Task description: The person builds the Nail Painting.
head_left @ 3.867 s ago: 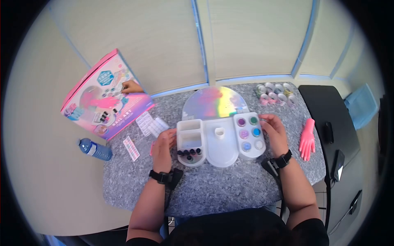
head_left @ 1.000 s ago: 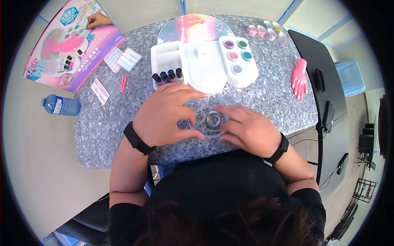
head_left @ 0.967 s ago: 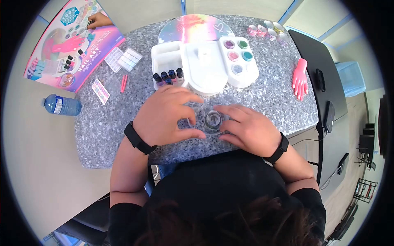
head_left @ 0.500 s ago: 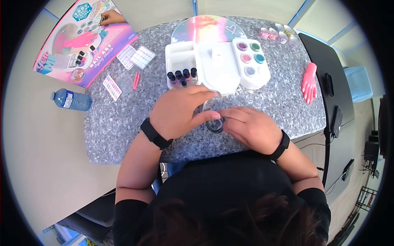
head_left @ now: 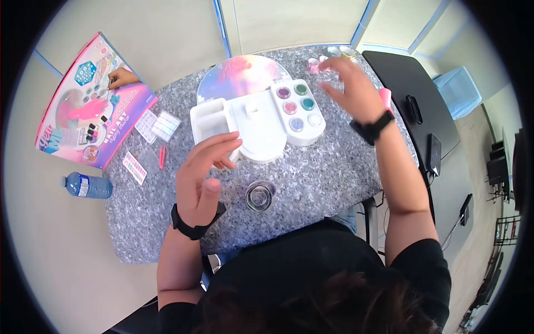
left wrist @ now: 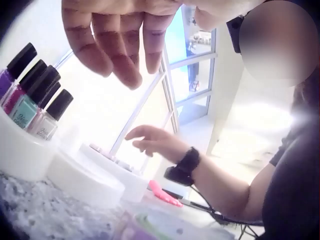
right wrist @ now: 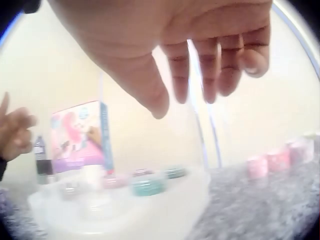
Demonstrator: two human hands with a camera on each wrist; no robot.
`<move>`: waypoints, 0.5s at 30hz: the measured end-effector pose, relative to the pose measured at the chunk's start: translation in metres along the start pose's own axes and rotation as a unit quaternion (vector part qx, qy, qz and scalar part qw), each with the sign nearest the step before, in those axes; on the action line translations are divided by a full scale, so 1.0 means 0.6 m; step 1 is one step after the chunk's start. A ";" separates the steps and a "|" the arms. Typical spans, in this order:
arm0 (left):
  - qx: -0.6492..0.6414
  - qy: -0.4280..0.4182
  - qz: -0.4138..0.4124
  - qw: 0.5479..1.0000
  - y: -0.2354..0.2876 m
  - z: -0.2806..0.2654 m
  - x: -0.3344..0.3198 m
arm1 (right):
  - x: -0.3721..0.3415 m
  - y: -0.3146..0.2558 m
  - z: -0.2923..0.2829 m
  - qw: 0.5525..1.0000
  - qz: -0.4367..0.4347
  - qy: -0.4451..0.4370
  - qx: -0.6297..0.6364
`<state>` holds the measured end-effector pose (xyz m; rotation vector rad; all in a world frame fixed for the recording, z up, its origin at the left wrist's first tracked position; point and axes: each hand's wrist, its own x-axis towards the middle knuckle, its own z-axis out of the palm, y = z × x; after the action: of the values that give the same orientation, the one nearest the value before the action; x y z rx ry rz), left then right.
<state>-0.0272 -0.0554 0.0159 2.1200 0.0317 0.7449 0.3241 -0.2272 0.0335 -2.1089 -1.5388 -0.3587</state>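
Note:
My left hand (head_left: 200, 178) is raised at the front left corner of a white nail-art tray (head_left: 261, 147), fingers slightly bent and holding nothing. In the left wrist view several nail polish bottles (left wrist: 37, 95) with black caps stand in that tray; the hand hides them from the head view. A clear round container (head_left: 260, 196) sits on the table just right of the left hand. My right hand (head_left: 359, 89) reaches over the far right side with loosely bent fingers, empty, beside several small rolls (head_left: 314, 65) in pink and yellow patterns. Glitter pots (head_left: 290, 107) fill the tray's right side.
A pink model hand (head_left: 385, 97) lies partly behind the right wrist. The nail-art box (head_left: 92, 111), a water bottle (head_left: 89, 186), pink tweezers (head_left: 162, 157), a nail sheet (head_left: 134, 167) and clear cases (head_left: 166, 126) stand or lie to the left. A black table (head_left: 403, 83) adjoins at right.
Both hands have left the clear round container, which now sits alone on the table. My right hand has moved up and right towards the rolls; my left has drawn back to the left.

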 end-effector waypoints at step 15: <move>-0.034 0.133 0.038 0.990 -0.023 0.004 -0.003 | 0.170 0.289 0.127 0.913 0.331 -0.138 -0.192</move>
<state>-0.0239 -0.0488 0.0038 1.9529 0.0679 1.0558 0.5147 -0.1445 -0.0222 -2.9352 -0.8224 -0.1191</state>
